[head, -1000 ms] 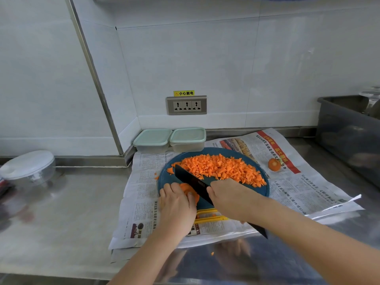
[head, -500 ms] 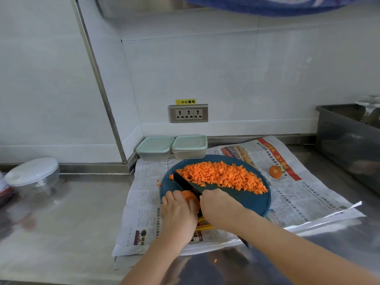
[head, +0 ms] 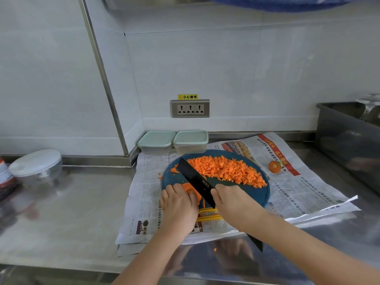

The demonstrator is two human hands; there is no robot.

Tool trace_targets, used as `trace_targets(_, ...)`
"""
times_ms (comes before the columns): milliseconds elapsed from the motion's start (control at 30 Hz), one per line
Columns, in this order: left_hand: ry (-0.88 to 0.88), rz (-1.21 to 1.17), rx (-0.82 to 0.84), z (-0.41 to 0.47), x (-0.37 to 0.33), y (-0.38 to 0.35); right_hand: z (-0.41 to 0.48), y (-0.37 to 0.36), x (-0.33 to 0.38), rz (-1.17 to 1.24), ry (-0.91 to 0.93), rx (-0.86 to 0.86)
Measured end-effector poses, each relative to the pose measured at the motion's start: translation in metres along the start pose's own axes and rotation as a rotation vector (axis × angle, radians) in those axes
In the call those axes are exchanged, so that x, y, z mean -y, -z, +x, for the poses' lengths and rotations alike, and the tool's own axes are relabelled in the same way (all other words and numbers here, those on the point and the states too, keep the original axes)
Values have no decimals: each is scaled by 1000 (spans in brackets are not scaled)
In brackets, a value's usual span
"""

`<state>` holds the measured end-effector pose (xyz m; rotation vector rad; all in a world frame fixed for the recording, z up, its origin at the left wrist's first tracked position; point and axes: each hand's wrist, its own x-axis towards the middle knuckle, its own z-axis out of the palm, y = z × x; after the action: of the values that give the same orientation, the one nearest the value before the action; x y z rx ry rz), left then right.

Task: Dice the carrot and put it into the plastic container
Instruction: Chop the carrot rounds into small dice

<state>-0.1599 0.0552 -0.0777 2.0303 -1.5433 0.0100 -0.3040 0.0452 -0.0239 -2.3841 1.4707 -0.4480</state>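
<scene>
The right hand (head: 232,202), just below the middle of the frame, was wrapped tight around the handle of a black knife (head: 197,182). The blade ran up and to the left over the board, and the butt of the handle stuck out beneath the forearm. A small pale mark sat on the blade near the hand (too small to read).

Just left of it, the left hand (head: 178,204) had its fingers curled down onto a carrot piece (head: 190,189), holding it on the round blue cutting board (head: 257,194) right beside the blade.

The diced carrot (head: 226,170) lay heaped across the upper half of the board, above and to the right of both hands and apart from them. A few stray bits lay at the board's left edge.

The board rested on a spread newspaper (head: 308,188) with Chinese print and a red headline band, which I could not make out. A round carrot end (head: 274,167) sat on that band.

Above the board, two plastic containers (head: 156,139) with pale green lids stood side by side against the wall, lids on.

Higher still was a triple socket (head: 190,108) under a yellow label (head: 187,96) reading 小心触电.

On the steel counter (head: 61,212), at the left of the frame, stood a clear round tub (head: 36,163) with a white lid. A grey bin (head: 345,136) filled the right edge.
</scene>
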Motion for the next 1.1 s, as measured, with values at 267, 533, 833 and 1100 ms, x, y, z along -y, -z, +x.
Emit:
trace_targets(267, -14, 6, 26, 2, 0, 1, 0, -2, 2, -66, 50, 29)
trace_targets(533, -38, 21, 11, 4, 2, -3, 12, -4, 10, -136, 56, 72)
trace_targets(833, -76, -3, -56, 2, 4, -9, 24, -12, 18, -303, 101, 118)
trace_targets(1100, -46, 2, 11, 0, 4, -4, 43, -10, 24, -315, 97, 184)
